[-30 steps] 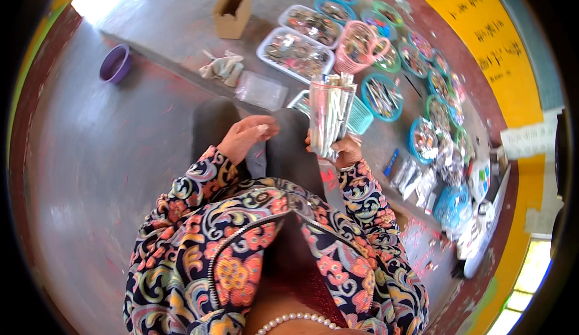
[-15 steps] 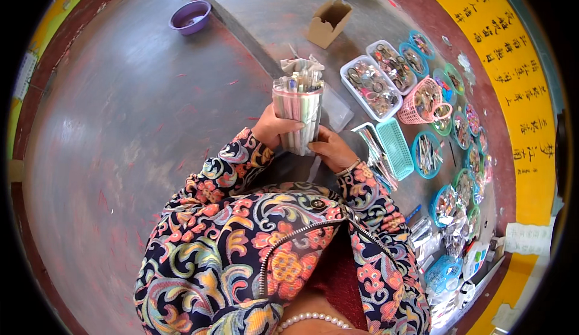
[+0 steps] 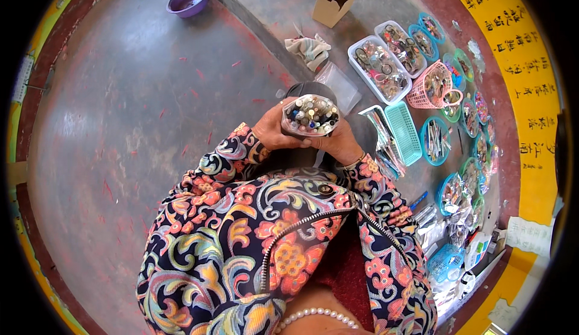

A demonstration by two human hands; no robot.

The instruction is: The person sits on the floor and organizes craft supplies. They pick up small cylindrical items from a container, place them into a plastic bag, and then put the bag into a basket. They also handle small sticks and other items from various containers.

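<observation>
A clear plastic bag packed with pens (image 3: pixel 311 115) is held upright between both my hands, its mouth toward me. The round ends of the pens show in white, black, blue and brown. My left hand (image 3: pixel 271 129) wraps round the bag's left side, and my right hand (image 3: pixel 341 142) grips its right side. Below the bag the fingers come close together, and their tips are partly hidden. Just beyond the bag is a dark rounded thing (image 3: pixel 309 89) that I cannot make out. A crumpled striped cloth (image 3: pixel 309 50) and a flat clear plastic bag (image 3: pixel 339 88) lie farther off.
To the right stand a turquoise rectangular basket (image 3: pixel 403 133), a bundle of pens (image 3: pixel 384 142), a blue round basket of pens (image 3: pixel 435 141), a pink basket (image 3: pixel 429 88) and white tubs (image 3: pixel 379 69) of small items. A cardboard box (image 3: pixel 333 3) and purple basin (image 3: pixel 188 0) are farther away.
The bag of pens has tipped toward me, so the pen ends now face up instead of its side. My hands have shifted slightly right, uncovering the striped cloth beyond.
</observation>
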